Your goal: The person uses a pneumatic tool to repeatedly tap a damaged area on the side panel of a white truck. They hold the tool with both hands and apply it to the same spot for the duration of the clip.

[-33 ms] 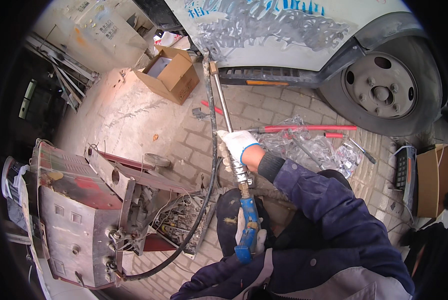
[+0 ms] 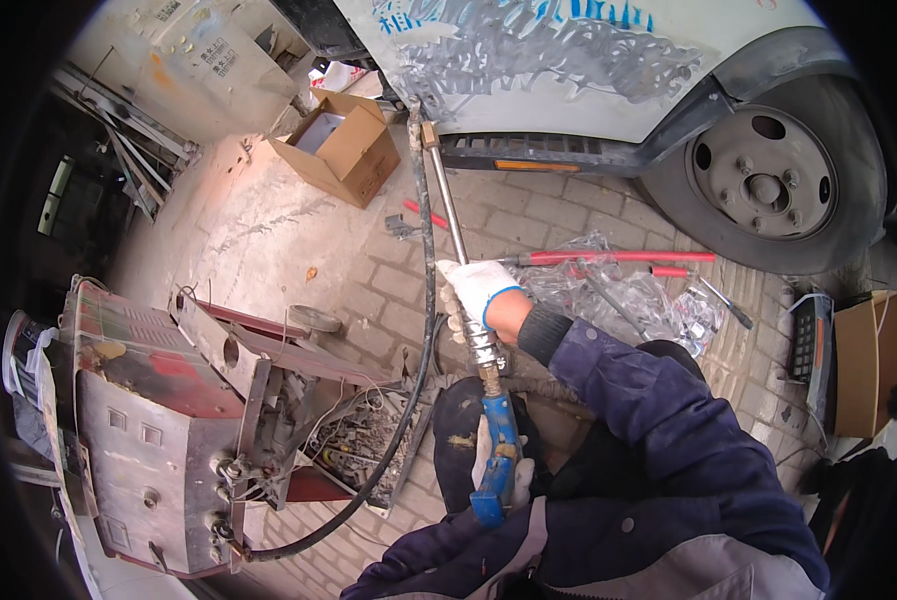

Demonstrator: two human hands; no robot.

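Observation:
A long dent puller (image 2: 452,215) with a steel shaft, a coil spring and a blue pistol-type handle runs from my lap up to the vehicle's lower edge. My right hand (image 2: 479,292), in a white glove with a blue cuff, is closed round the shaft above the spring. Lower down, my left hand (image 2: 523,482), also gloved, wraps the blue handle and is mostly hidden behind it. The brownish block at the tool's far end lies close to the white door panel (image 2: 559,95); whether they touch I cannot tell. Grey smears and blue marks cover that panel.
A black cable (image 2: 409,420) curves from a worn red-and-grey machine (image 2: 159,450) at left up beside the shaft. An open cardboard box (image 2: 364,160) stands far left of the tool. Red bars (image 2: 619,257) and clear plastic (image 2: 609,290) lie right, below a wheel (image 2: 764,190).

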